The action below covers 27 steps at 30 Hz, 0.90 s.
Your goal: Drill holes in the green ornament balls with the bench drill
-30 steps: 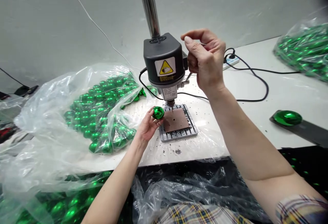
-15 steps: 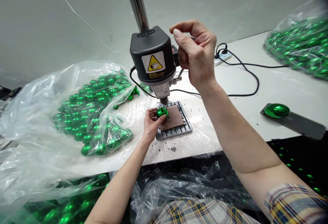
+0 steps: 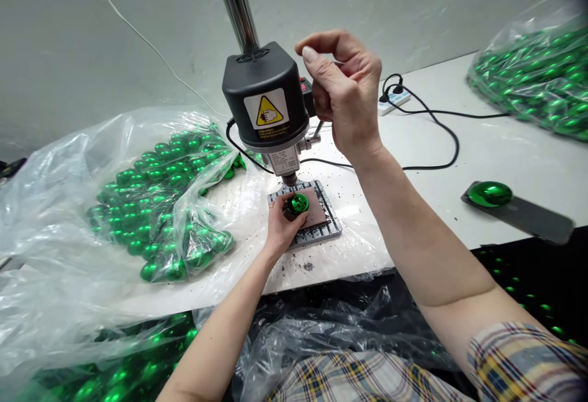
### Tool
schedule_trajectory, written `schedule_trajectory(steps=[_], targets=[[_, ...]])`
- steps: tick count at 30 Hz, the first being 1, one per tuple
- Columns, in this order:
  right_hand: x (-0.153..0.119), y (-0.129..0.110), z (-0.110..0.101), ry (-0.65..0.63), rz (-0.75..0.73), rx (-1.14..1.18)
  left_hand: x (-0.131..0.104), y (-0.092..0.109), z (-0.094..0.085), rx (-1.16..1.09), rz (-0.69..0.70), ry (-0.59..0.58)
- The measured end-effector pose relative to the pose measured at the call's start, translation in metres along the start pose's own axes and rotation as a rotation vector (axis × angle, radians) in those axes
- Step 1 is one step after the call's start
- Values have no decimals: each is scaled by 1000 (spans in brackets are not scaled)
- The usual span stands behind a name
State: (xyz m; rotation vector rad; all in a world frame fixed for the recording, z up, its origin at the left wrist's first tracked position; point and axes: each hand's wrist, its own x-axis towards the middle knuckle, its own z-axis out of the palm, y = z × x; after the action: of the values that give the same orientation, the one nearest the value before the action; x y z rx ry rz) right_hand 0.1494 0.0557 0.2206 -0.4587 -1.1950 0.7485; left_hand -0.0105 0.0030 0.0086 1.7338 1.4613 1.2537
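The left grip [image 3: 279, 225] is closed, thumb and fingers curved around a glossy green ball [image 3: 300, 203] with a mirror-like shell, held over a flat, matte, brownish-pink board [image 3: 318, 213] beneath the drill press's chuck [image 3: 289, 179]. The board lies on a slotted metal base [image 3: 332, 230] flecked with dark shavings. Beside the smooth black housing [image 3: 261, 92], the right grip [image 3: 346, 86] is loosely curled, thumb near forefinger; whether it holds the slim metal lever [image 3: 316, 131] cannot be told. Behind rises a polished round column [image 3: 235, 7]. On the smooth white surface [image 3: 413, 197], crinkled clear plastic [image 3: 59, 163] drapes around clustered shiny balls [image 3: 156, 181]; well apart, another ball [image 3: 489, 193] rests on a flat grey slab [image 3: 542, 221].
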Motion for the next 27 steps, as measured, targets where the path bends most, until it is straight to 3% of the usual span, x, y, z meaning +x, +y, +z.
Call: schedule_trajectory(steps=[6,11,20,27], targets=[[4,7,0,30,29,-116,-2,2,6,-174,-103,22],[0,10,-4,-10,-67,-34,-3,7,7,-318,-153,35],[-22,13,-11,8,-182,-173,-3,4,7,-320,-127,12],[-57,16,-18,55,-297,-164,-4,-4,9,-317,-109,-7]])
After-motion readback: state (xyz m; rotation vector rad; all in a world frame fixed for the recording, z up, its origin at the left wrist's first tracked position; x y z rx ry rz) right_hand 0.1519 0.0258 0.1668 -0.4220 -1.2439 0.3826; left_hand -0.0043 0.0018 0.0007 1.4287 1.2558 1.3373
